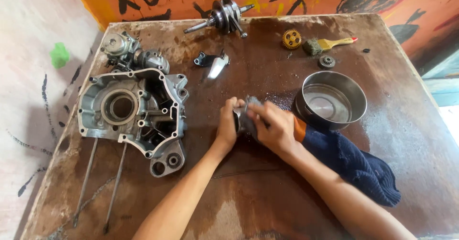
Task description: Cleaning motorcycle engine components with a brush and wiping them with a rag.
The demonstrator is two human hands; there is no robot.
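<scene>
My left hand [228, 121] grips a small grey metal cylinder part [239, 119] at the middle of the brown table [267, 187]. My right hand [272, 125] presses a grey cloth pad [252, 107] onto that part from the right. A dark blue knitted cloth with an orange band [354, 163] lies under my right forearm and trails to the right. Most of the metal part is hidden between the two hands.
A grey engine crankcase half [134, 113] with two long studs [100, 182] lies left. A steel bowl [331, 101] stands right of the hands. At the back are a crankshaft [224, 15], a brass gear [291, 39], a brush [330, 44], a small gear [326, 61] and a bracket [213, 63].
</scene>
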